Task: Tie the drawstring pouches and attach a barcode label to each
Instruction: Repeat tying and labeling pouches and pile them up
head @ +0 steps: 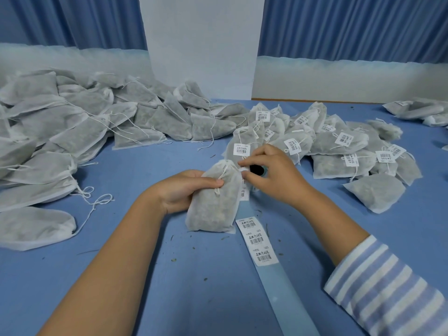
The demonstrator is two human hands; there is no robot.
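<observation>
My left hand [184, 190] grips a white mesh drawstring pouch [213, 209] filled with dried herbs, thumb across its tied neck. My right hand [271, 175] is just right of the pouch's top, thumb and forefinger pinching a small white barcode label [243, 169] at the label roll [258, 169]. A strip of backing paper with three barcode labels [257, 241] runs from the roll toward me along the blue table.
A large heap of unlabelled pouches [72, 132] with loose strings covers the left side. Labelled pouches [327, 144] are piled at the right behind my right hand, with a few more pouches [417, 110] at the far right. A white pillar [201, 44] stands behind the blue table [169, 287].
</observation>
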